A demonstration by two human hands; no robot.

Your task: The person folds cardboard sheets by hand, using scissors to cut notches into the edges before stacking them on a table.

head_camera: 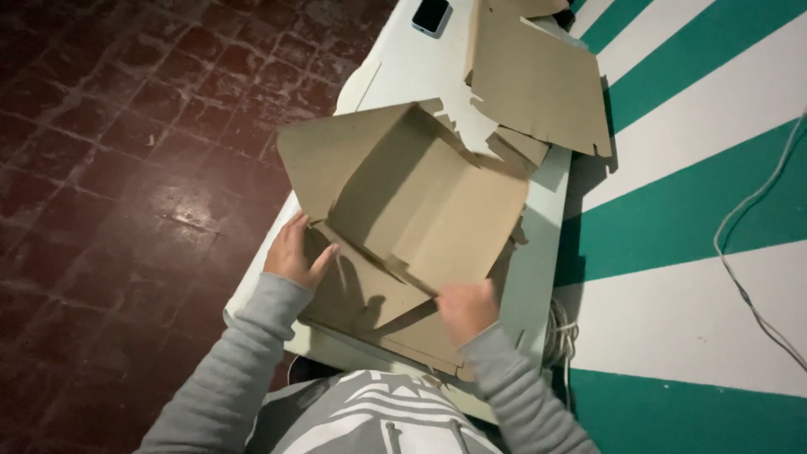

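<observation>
Brown cardboard, a die-cut box blank (412, 202) half folded, is held at the tabletop's (420, 71) near edge: its lower left flap is pinched between thumb and fingers of the left hand (294, 252), while its near right edge is gripped by the right hand (466, 309), which looks blurred. Farther along, more flat cardboard blanks (538, 80) are stacked toward the right edge, and a phone (431, 15) is seen at the far end.

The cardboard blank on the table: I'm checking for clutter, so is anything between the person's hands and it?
Nothing visible. The left hand presses the cardboard blank at its left flap, and the right hand touches its near right edge. The spare cardboard sheets and phone lie farther back on the white table.
</observation>
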